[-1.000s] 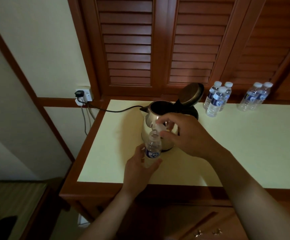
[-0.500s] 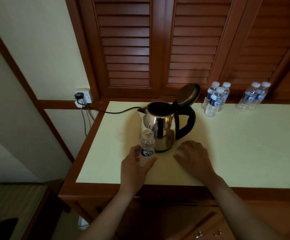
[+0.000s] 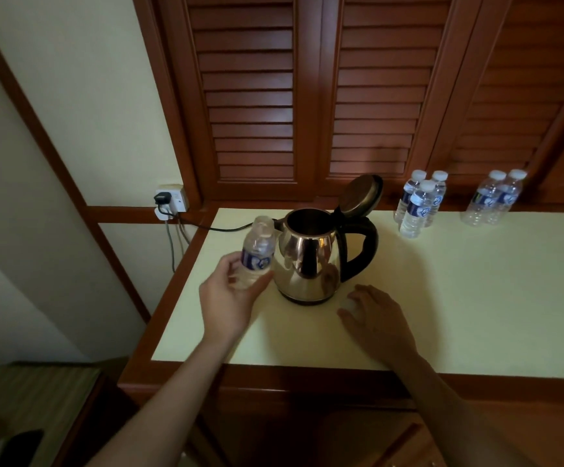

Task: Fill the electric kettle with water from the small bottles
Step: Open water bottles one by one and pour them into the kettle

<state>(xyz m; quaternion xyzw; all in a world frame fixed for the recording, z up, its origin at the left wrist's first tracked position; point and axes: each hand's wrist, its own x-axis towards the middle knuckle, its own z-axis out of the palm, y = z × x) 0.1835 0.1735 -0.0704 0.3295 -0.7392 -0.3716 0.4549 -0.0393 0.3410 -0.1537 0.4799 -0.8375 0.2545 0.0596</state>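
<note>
The table [image 3: 476, 315] spreads widest right of the kettle [image 3: 307, 261], which stands lid-up toward the left edge; the left hand [image 3: 230, 298] grips an uncapped bottle [image 3: 257, 254] just beside the spout; the right hand [image 3: 378, 318] rests before the kettle, fingers curled round a cap [image 3: 349, 304].

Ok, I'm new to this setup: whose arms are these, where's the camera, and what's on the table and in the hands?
No machine here: these are a person's two bare arms, filmed by one camera worn on their head, looking down. The left hand grips a small uncapped bottle, upright beside the kettle, whose lid stands open. The right hand rests on the table by a white cap; whether it pinches the cap is unclear. At the back stand capped bottles: a group of three and a pair. The kettle's cord runs to a wall socket.
</note>
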